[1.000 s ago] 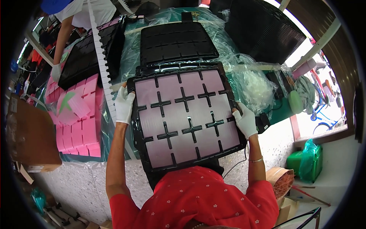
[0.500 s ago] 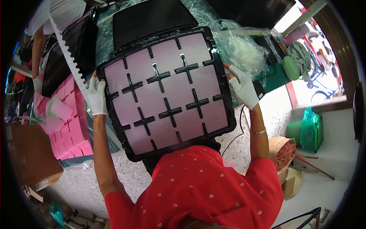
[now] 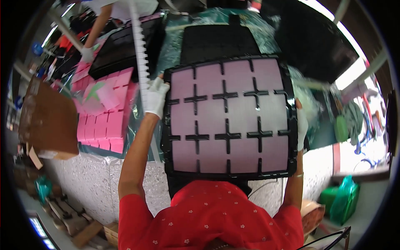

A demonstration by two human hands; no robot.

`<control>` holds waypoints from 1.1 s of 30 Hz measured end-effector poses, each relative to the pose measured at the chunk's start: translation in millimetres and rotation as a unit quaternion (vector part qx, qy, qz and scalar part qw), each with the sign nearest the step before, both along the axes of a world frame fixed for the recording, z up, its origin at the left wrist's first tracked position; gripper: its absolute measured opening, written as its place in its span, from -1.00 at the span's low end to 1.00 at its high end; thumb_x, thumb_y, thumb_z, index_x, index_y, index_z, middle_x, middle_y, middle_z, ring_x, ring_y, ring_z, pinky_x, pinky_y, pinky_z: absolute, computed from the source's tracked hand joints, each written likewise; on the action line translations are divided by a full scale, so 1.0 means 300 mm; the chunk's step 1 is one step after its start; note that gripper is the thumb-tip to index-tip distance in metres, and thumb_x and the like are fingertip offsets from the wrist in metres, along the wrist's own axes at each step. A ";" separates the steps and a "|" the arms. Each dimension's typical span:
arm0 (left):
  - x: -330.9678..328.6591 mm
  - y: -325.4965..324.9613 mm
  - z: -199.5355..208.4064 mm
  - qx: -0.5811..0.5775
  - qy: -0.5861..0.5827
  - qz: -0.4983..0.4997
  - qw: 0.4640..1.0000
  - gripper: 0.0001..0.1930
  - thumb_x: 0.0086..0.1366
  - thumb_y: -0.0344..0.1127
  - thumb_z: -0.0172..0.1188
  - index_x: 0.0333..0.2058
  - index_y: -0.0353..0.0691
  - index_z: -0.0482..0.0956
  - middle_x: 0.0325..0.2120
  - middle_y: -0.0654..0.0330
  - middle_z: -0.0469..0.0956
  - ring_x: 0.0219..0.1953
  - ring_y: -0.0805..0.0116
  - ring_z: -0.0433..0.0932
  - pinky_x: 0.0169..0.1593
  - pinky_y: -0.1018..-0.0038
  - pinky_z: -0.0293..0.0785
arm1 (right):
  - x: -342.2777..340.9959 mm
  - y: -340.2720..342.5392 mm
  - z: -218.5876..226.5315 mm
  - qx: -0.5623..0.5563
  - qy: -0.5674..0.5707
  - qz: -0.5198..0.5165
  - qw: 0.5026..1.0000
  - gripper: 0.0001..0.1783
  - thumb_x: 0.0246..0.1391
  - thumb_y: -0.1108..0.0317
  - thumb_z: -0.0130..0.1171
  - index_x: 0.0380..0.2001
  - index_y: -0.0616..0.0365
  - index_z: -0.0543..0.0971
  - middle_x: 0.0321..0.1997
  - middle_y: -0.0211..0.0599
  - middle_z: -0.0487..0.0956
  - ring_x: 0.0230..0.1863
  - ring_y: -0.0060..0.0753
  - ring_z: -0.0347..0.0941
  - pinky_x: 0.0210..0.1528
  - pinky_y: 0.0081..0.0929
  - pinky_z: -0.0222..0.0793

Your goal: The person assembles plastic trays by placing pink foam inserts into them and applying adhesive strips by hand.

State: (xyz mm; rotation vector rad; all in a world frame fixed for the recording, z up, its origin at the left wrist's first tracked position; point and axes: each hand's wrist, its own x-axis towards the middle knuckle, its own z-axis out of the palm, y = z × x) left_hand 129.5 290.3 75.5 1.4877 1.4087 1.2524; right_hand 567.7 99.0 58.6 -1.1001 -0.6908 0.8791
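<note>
I hold up a black plastic tray (image 3: pixel 227 136) in front of my body, its shallow compartments lined with pale pink sheets and split by cross-shaped black ribs. My left hand (image 3: pixel 156 96), in a white fingerless glove, grips the tray's left rim. On the opposite rim is my right hand (image 3: pixel 303 125), gloved the same way and partly hidden behind the edge. Beyond the raised tray, another black tray (image 3: pixel 220 43) lies on the plastic-covered table.
Pink slotted foam sheets (image 3: pixel 104 129) are stacked at the left, beside a white toothed strip (image 3: pixel 141 58). A co-worker's gloved hand (image 3: pixel 86 54) rests near a black tray (image 3: pixel 118 48). A cardboard box (image 3: pixel 48 121) stands far left. Clear plastic wrap (image 3: pixel 310 91) and a green object (image 3: pixel 341 128) lie right.
The view has swung, so the table and surroundings sit farther right in it. The tray has straightened from its tilt. Both hands keep their hold on its sides.
</note>
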 end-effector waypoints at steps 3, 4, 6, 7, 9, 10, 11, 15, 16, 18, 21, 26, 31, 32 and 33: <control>0.018 -0.034 0.034 -0.030 -0.114 -0.046 0.992 -0.40 0.29 -0.45 0.08 0.29 -0.41 0.18 0.18 -0.06 0.36 0.26 0.22 0.32 0.30 0.41 0.19 | -0.054 0.009 0.009 0.096 -0.014 0.054 0.994 -0.55 0.37 0.28 -0.10 0.22 0.27 0.38 0.15 -0.25 0.49 0.08 -0.57 0.43 0.13 -0.60 0.32; 0.021 -0.042 0.047 -0.022 -0.140 -0.063 0.988 -0.40 0.29 -0.48 0.06 0.29 -0.41 0.17 0.18 -0.05 0.36 0.25 0.22 0.33 0.29 0.42 0.19 | -0.008 0.024 -0.032 0.091 0.061 0.064 0.992 -0.56 0.36 0.29 -0.07 0.22 0.26 0.38 0.15 -0.24 0.49 0.09 -0.56 0.43 0.14 -0.61 0.32; 0.023 -0.049 0.063 -0.010 -0.132 -0.106 0.986 -0.40 0.30 -0.51 0.03 0.31 -0.39 0.14 0.21 -0.05 0.34 0.28 0.25 0.30 0.28 0.45 0.19 | -0.052 0.039 0.001 0.082 0.132 0.081 0.985 -0.56 0.35 0.30 -0.05 0.22 0.24 0.38 0.14 -0.22 0.48 0.09 -0.56 0.43 0.15 -0.62 0.32; 0.023 -0.056 0.070 -0.003 -0.108 -0.098 0.989 -0.39 0.29 -0.52 0.02 0.32 -0.37 0.13 0.23 -0.06 0.31 0.29 0.24 0.28 0.29 0.44 0.18 | -0.136 0.029 0.051 0.123 -0.134 0.004 0.983 -0.56 0.35 0.32 -0.06 0.23 0.24 0.37 0.15 -0.22 0.48 0.08 -0.53 0.44 0.15 -0.60 0.34; 0.041 -0.081 0.112 0.024 -0.112 -0.121 0.986 -0.36 0.26 -0.57 0.02 0.33 -0.31 0.12 0.29 -0.07 0.22 0.33 0.19 0.22 0.33 0.40 0.12 | -0.143 0.012 0.051 0.161 -0.376 -0.060 0.911 -0.55 0.35 0.38 -0.11 0.26 0.22 0.32 0.17 -0.19 0.46 0.09 -0.42 0.45 0.13 -0.49 0.41; 0.041 -0.080 0.114 0.025 -0.116 -0.119 0.986 -0.36 0.26 -0.57 0.02 0.33 -0.31 0.12 0.29 -0.07 0.22 0.33 0.19 0.22 0.33 0.40 0.12 | -0.130 0.016 0.039 0.162 -0.380 -0.058 0.909 -0.55 0.35 0.38 -0.11 0.26 0.22 0.32 0.17 -0.19 0.46 0.09 -0.42 0.45 0.13 -0.49 0.41; 0.042 -0.080 0.113 0.055 -0.132 -0.132 0.981 -0.36 0.25 -0.59 0.00 0.33 -0.27 0.16 0.24 0.05 0.27 0.25 0.33 0.27 0.27 0.48 0.17 | -0.121 0.018 0.033 0.175 -0.176 -0.021 0.969 -0.56 0.35 0.39 -0.13 0.26 0.23 0.32 0.17 -0.17 0.46 0.10 -0.41 0.44 0.14 -0.49 0.41; 0.047 -0.070 0.122 0.120 -0.079 -0.154 0.977 -0.37 0.24 -0.62 -0.01 0.32 -0.27 0.20 0.20 0.16 0.33 0.17 0.47 0.31 0.21 0.59 0.20 | -0.067 0.012 -0.024 0.141 -0.117 -0.019 0.983 -0.56 0.37 0.36 -0.17 0.26 0.23 0.33 0.16 -0.18 0.47 0.10 -0.37 0.44 0.17 -0.46 0.36; 0.048 -0.066 0.125 0.120 -0.080 -0.153 0.978 -0.37 0.24 -0.62 -0.01 0.32 -0.27 0.20 0.20 0.16 0.33 0.17 0.47 0.31 0.21 0.59 0.20 | -0.022 0.023 -0.050 0.140 -0.118 -0.018 0.983 -0.56 0.37 0.36 -0.17 0.26 0.23 0.33 0.16 -0.18 0.47 0.10 -0.37 0.44 0.17 -0.46 0.36; 0.049 -0.051 0.137 0.048 -0.104 -0.134 0.984 -0.37 0.23 -0.64 -0.02 0.31 -0.31 0.21 0.21 0.12 0.34 0.19 0.46 0.31 0.23 0.59 0.18 | -0.006 0.061 -0.008 0.034 -0.604 -0.079 0.792 -0.49 0.26 0.43 -0.02 0.27 0.19 0.30 0.20 -0.14 0.45 0.18 -0.27 0.40 0.27 -0.40 0.28; 0.046 -0.025 0.100 0.039 -0.114 -0.110 0.987 -0.42 0.22 -0.63 -0.03 0.26 -0.37 0.28 0.18 0.05 0.40 0.13 0.46 0.38 0.16 0.63 0.24 | -0.036 0.067 0.064 0.026 -0.743 -0.046 0.667 -0.49 0.10 0.53 0.01 0.18 0.22 0.38 0.17 -0.06 0.46 0.11 -0.04 0.43 0.16 -0.25 0.33; 0.046 -0.020 0.077 0.031 -0.107 -0.108 0.988 -0.43 0.22 -0.62 -0.02 0.26 -0.38 0.27 0.17 0.03 0.41 0.12 0.46 0.38 0.15 0.63 0.25 | -0.110 0.123 0.194 0.003 -0.781 -0.103 0.615 -0.51 -0.12 0.56 0.11 -0.01 0.19 0.48 0.17 -0.06 0.45 0.08 0.05 0.41 0.11 -0.16 0.34; 0.039 -0.029 0.091 0.017 -0.140 -0.129 0.981 -0.41 0.23 -0.61 0.00 0.27 -0.37 0.25 0.12 0.06 0.43 0.07 0.48 0.40 0.12 0.64 0.26 | -0.404 0.249 0.334 0.151 -0.706 0.046 0.690 -0.60 -0.22 0.49 0.20 -0.17 0.17 0.55 0.16 -0.04 0.46 0.13 0.07 0.39 0.15 -0.16 0.32; 0.035 -0.032 0.092 0.022 -0.139 -0.132 0.981 -0.41 0.23 -0.60 0.00 0.28 -0.35 0.24 0.11 0.07 0.43 0.02 0.50 0.41 0.09 0.65 0.28 | -0.459 0.287 0.349 0.184 -0.718 0.072 0.668 -0.57 -0.23 0.47 0.22 -0.15 0.14 0.54 0.20 -0.04 0.43 0.14 0.07 0.38 0.15 -0.13 0.31; 0.034 -0.035 0.095 0.023 -0.141 -0.134 0.981 -0.41 0.23 -0.60 0.00 0.28 -0.35 0.24 0.11 0.07 0.43 0.02 0.50 0.41 0.09 0.65 0.28 | -0.518 0.314 0.362 0.180 -0.719 0.088 0.665 -0.56 -0.24 0.45 0.23 -0.14 0.12 0.53 0.22 -0.06 0.39 0.17 0.06 0.35 0.17 -0.12 0.28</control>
